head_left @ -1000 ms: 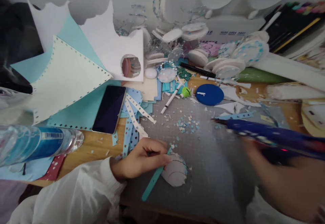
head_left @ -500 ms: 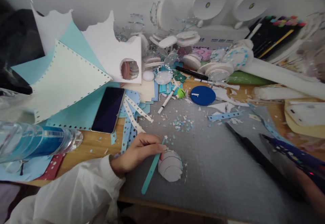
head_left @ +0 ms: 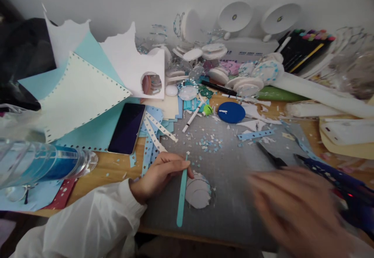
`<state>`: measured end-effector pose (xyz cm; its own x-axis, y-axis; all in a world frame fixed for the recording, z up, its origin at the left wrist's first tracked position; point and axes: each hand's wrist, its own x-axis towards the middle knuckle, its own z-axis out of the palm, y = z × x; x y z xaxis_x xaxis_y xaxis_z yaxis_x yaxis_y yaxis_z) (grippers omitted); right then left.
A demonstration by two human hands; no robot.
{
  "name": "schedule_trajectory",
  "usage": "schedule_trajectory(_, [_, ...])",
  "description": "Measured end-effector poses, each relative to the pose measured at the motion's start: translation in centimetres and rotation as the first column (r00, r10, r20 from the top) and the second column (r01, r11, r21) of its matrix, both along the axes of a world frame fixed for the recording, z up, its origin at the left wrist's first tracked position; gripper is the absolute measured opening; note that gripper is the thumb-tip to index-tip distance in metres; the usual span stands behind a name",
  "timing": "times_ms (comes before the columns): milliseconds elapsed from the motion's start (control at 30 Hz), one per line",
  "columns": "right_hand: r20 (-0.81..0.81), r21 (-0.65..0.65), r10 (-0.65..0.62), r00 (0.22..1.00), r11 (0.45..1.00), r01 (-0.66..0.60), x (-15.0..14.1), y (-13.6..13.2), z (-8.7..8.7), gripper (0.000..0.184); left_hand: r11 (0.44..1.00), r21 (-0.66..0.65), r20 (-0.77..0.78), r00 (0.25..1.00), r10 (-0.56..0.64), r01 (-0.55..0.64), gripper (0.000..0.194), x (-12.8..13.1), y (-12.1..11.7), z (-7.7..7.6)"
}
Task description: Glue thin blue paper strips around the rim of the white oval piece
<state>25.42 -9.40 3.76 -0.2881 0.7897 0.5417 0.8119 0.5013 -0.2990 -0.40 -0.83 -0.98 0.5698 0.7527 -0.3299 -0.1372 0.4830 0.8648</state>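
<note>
A teal paper strip [head_left: 181, 195] is pinched between thumb and fingers of the left hand [head_left: 159, 174], near the front edge of the grey cutting mat [head_left: 233, 211]. The strip is held almost upright in the view, its lower end reaching toward the mat's front edge. Just beside it, touching or nearly so, a stack of pale paper circles [head_left: 198, 191] is seen lying on the mat. The right hand [head_left: 292, 207] is caught over the mat's right part, fingers spread, badly blurred; whether anything is held cannot be told. A dark blue glue gun [head_left: 336, 180] is laid near the mat's right edge, a red light showing on it. A phone [head_left: 127, 128] is lying face up, screen dark, at the mat's back left corner. A plastic bottle [head_left: 43, 164] with a blue label is lying at the table's left edge; no writing on it can be read, and print on a white box [head_left: 248, 49] at the back is too small.
</note>
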Motion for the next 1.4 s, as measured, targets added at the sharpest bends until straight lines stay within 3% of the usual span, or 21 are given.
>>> schedule_trajectory(100, [0.236, 0.074, 0.253, 0.938, 0.958, -0.276, -4.6, 3.1, -0.2, 0.031, 0.998, -0.043, 0.012, 0.999, 0.047, -0.046, 0.034, 0.2, 0.1, 0.1])
schedule_trajectory(267, [0.339, 0.139, 0.394, 0.854, 0.877, -0.459, -8.2, 5.9, -0.1, 0.033, 0.994, -0.067, 0.038, 0.995, 0.094, -0.092, 0.048, 0.5, 0.0, 0.1])
schedule_trajectory(367, [0.287, 0.203, 0.452, 0.845, 0.833, -0.515, -7.4, 6.4, -0.2, 0.033, 0.999, 0.046, -0.064, 0.998, 0.021, -0.018, 0.049, 0.2, -0.2, 0.2])
schedule_trajectory(433, [0.179, 0.193, 0.467, 0.866, 0.847, -0.496, -6.3, 6.5, -0.4, 0.03, 0.969, 0.238, -0.193, 0.981, -0.025, 0.072, 0.047, -0.1, -0.3, 0.4])
schedule_trajectory(467, [0.093, 0.176, 0.445, 0.891, 0.873, -0.455, -5.6, 6.5, -0.7, 0.026, 0.918, 0.369, -0.272, 0.962, -0.04, 0.142, 0.044, -0.2, -0.2, 0.5])
schedule_trajectory(533, [-0.115, 0.121, 0.331, 0.937, 0.941, -0.317, -4.4, 6.3, -1.4, 0.013, 0.724, 0.606, -0.444, 0.895, -0.036, 0.33, 0.036, -0.4, 0.1, 0.7])
schedule_trajectory(600, [-0.313, 0.063, 0.147, 0.938, 0.989, -0.134, -3.6, 6.0, -2.6, 0.015, 0.497, 0.694, -0.596, 0.803, -0.007, 0.52, 0.03, -0.5, 0.5, 0.8])
schedule_trajectory(633, [-0.389, 0.021, 0.056, 0.92, 0.998, -0.052, -3.3, 5.8, -3.2, 0.016, 0.421, 0.692, -0.649, 0.761, 0.007, 0.586, 0.029, -0.5, 0.7, 0.9])
schedule_trajectory(700, [-0.498, -0.077, -0.074, 0.864, 0.996, 0.041, -3.0, 5.3, -4.3, 0.016, 0.352, 0.652, -0.714, 0.7, -0.012, 0.672, 0.025, -0.5, 1.0, 0.9])
schedule_trajectory(767, [-0.574, -0.159, -0.138, 0.807, 0.986, 0.056, -3.0, 4.9, -4.9, 0.012, 0.337, 0.618, -0.742, 0.669, -0.047, 0.71, 0.026, -0.6, 1.2, 0.9])
schedule_trajectory(867, [-0.682, -0.203, -0.148, 0.717, 0.979, 0.009, -3.2, 4.7, -4.9, 0.012, 0.345, 0.585, -0.762, 0.643, -0.074, 0.734, 0.033, -0.6, 1.2, 1.0])
schedule_trajectory(1000, [-0.751, -0.207, -0.126, 0.649, 0.977, -0.05, -3.6, 4.6, -4.1, 0.017, 0.408, 0.555, -0.745, 0.651, -0.144, 0.725, 0.019, -0.5, 1.0, 1.3])
schedule_trajectory(1067, [-0.775, -0.183, -0.109, 0.623, 0.981, -0.057, -3.6, 4.6, -3.7, 0.018, 0.486, 0.552, -0.697, 0.695, -0.178, 0.678, 0.014, -0.5, 0.8, 1.5])
schedule_trajectory(1233, [-0.847, -0.186, -0.114, 0.52, 0.978, -0.088, -3.9, 4.5, -3.0, 0.018, 0.76, 0.474, -0.495, 0.848, -0.188, 0.445, 0.009, -0.4, 0.2, 1.6])
schedule_trajectory(1300, [-0.862, -0.191, -0.113, 0.494, 0.975, -0.11, -4.0, 4.4, -3.0, 0.018, 0.823, 0.41, -0.446, 0.874, -0.194, 0.392, 0.011, -0.2, 0.0, 1.6])
schedule_trajectory(1400, [-0.869, -0.215, -0.115, 0.481, 0.964, -0.158, -4.4, 4.3, -3.1, 0.02, 0.865, 0.377, -0.421, 0.893, -0.159, 0.332, 0.014, 0.1, -0.2, 1.4])
